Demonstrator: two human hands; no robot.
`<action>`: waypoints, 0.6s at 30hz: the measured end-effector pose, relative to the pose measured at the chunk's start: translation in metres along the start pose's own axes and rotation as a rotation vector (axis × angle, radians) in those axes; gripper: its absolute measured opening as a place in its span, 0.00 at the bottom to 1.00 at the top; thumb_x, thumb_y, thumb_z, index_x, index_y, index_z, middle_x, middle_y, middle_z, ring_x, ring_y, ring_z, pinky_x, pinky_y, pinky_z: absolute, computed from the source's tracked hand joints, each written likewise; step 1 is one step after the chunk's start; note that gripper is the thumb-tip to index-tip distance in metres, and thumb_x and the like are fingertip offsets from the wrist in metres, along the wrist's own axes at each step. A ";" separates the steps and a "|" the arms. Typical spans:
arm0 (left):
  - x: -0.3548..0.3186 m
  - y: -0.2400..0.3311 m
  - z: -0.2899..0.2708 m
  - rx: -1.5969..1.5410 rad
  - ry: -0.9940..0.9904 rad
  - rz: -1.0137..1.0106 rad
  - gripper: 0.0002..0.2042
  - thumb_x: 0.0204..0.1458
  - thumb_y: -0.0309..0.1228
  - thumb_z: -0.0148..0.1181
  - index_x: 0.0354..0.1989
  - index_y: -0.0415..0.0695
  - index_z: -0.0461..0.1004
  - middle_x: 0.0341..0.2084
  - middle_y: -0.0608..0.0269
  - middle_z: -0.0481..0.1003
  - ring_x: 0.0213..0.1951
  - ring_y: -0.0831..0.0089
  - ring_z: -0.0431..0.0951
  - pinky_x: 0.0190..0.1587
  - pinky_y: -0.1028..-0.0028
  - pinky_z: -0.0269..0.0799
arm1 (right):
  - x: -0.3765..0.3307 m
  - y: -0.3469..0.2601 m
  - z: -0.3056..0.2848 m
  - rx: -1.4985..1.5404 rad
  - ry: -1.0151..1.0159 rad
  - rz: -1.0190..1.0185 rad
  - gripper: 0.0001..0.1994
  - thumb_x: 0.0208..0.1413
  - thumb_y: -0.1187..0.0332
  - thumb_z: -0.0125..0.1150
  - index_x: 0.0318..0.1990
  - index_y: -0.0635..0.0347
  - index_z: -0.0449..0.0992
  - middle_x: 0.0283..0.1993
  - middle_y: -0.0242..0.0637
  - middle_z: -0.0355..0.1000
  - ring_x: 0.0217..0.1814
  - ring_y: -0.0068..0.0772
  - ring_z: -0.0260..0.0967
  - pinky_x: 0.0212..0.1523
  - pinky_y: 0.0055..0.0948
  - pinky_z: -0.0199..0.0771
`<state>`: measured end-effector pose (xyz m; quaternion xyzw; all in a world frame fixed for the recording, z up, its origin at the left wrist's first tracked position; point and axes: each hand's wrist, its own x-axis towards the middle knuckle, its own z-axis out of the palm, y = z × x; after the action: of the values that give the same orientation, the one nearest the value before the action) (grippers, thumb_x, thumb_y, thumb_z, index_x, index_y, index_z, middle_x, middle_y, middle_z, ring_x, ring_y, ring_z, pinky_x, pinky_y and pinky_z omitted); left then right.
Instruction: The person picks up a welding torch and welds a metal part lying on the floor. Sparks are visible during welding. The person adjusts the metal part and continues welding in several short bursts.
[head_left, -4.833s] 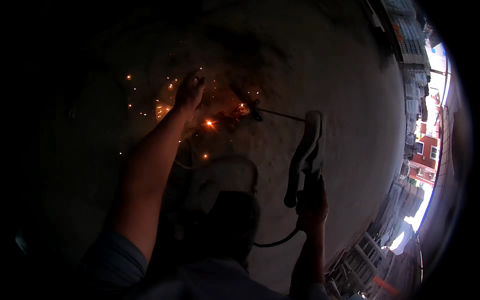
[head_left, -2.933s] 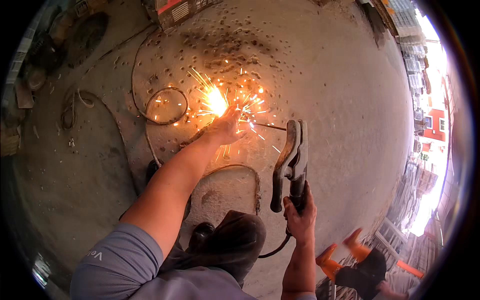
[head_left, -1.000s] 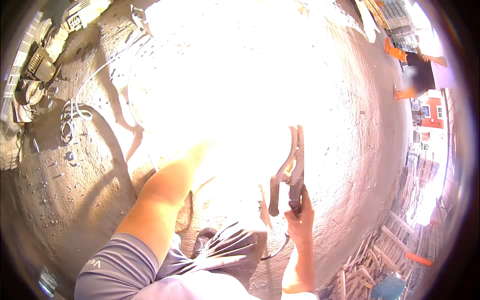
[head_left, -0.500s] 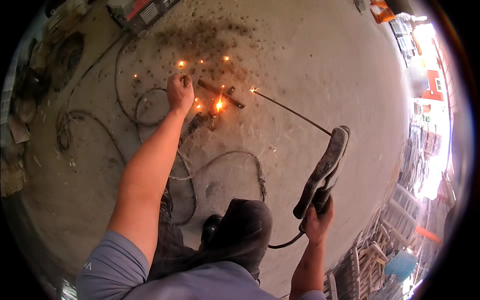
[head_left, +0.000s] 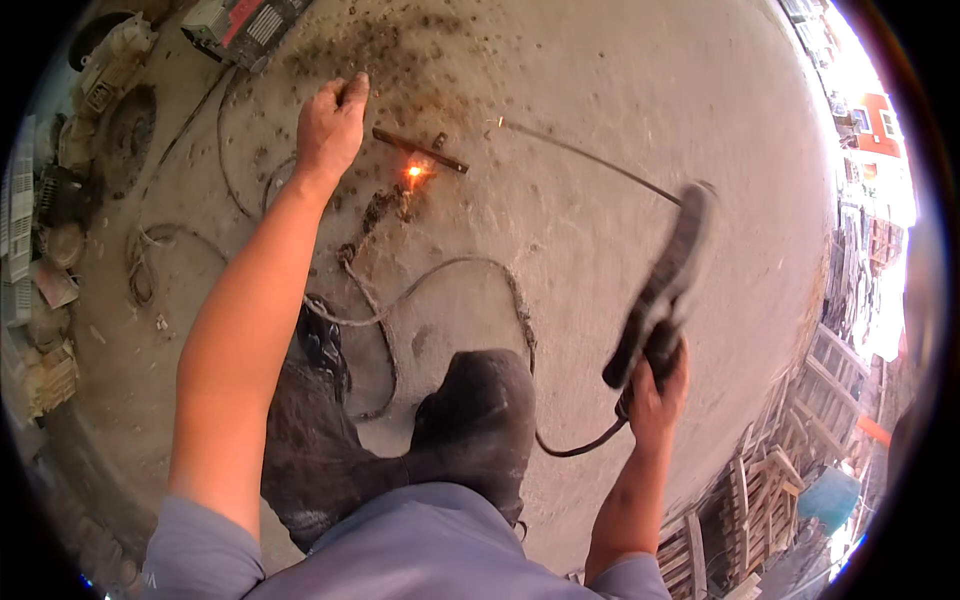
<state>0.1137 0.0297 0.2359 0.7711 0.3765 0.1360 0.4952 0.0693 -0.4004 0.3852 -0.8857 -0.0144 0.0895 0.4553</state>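
A dark metal bar (head_left: 447, 160) lies on the floor (head_left: 590, 280), a glowing spot (head_left: 414, 171) at its near edge; left of the bar is the left hand (head_left: 332, 128), fingers curled in, around what I cannot tell; right of and nearer than the bar, the right hand (head_left: 658, 397) clasps an electrode holder (head_left: 663, 275), its rod (head_left: 590, 158) clear of the bar

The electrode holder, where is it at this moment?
The electrode holder is right of centre in the head view, gripped by the right hand, right of the glowing spot.
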 end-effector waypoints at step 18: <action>-0.182 0.073 0.053 0.281 -0.698 0.605 0.13 0.52 0.40 0.64 0.38 0.43 0.76 0.34 0.53 0.77 0.43 0.54 0.78 0.45 0.58 0.70 | 0.057 -0.004 0.039 -0.278 0.032 0.119 0.25 0.53 0.73 0.63 0.59 0.65 0.68 0.39 0.37 0.74 0.36 0.23 0.70 0.37 0.26 0.73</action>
<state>0.0534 -0.1519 0.3044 0.9050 -0.0385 -0.0452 0.4212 0.1190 -0.3603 0.3583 -0.9409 0.0329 0.0993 0.3223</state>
